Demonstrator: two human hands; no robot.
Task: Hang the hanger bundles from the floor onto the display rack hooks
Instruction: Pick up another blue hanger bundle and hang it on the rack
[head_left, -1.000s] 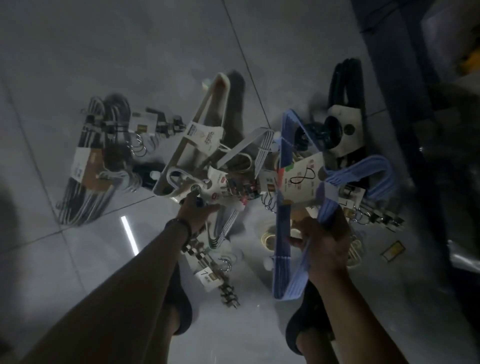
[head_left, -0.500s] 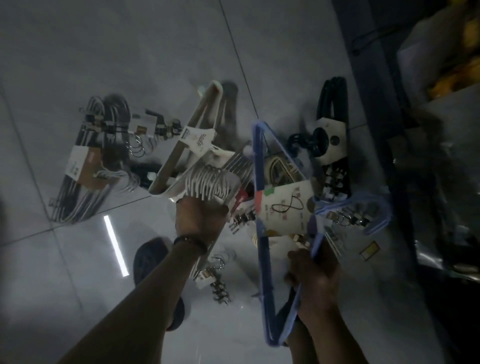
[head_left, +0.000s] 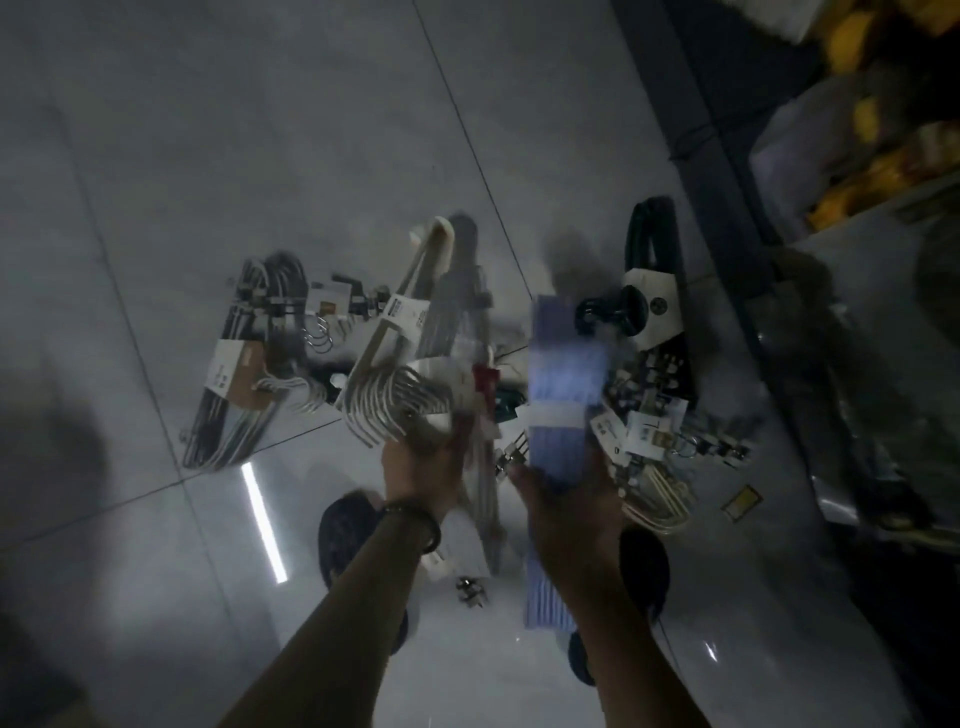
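Observation:
My right hand (head_left: 563, 499) grips a blue hanger bundle (head_left: 563, 374), seen edge-on and blurred, with a white paper band across it. In my left hand (head_left: 423, 457) is a white hanger bundle (head_left: 387, 400), its hooks fanned out toward the left. Both bundles are lifted off the floor. Below them lie more bundles: a cream one (head_left: 415, 291), a grey metal one with a cardboard label (head_left: 244, 364), a black one with a white card (head_left: 652, 291), and tagged clip hangers (head_left: 649, 426). No display rack hooks are visible.
The glossy grey tiled floor (head_left: 260, 130) reflects a light strip (head_left: 264, 519). A dark upright base (head_left: 727, 156) and shelves with yellow goods (head_left: 893, 156) stand at the right. My dark shoes (head_left: 345, 530) are beside the pile. A small loose tag (head_left: 742, 501) lies at right.
Both hands have risen with their bundles. The blue bundle has turned from face-on to edge-on. The view has shifted so that the pile sits lower and farther away.

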